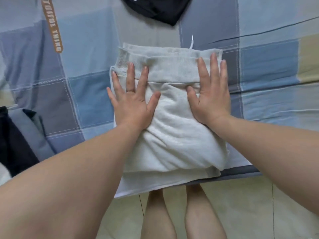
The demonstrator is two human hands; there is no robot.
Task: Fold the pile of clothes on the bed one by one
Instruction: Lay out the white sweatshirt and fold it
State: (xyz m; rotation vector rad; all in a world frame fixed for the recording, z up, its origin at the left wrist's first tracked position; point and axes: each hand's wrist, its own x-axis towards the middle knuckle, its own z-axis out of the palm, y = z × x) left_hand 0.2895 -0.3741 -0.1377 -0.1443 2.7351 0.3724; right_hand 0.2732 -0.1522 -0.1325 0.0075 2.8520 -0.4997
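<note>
A light grey garment with a ribbed waistband and a white drawstring (174,135) lies folded into a thick rectangle at the near edge of the bed. My left hand (133,99) presses flat on its left half, fingers spread and straight, a ring on one finger. My right hand (209,94) presses flat on its right half, fingers reaching the far folded edge. Neither hand grips the cloth.
The bed (269,62) wears a sheet of blue, grey and beige squares. A black garment (160,9) lies at the far middle. A dark garment (15,138) lies at the left edge. My bare legs and the pale tiled floor (259,204) show below the bed's edge.
</note>
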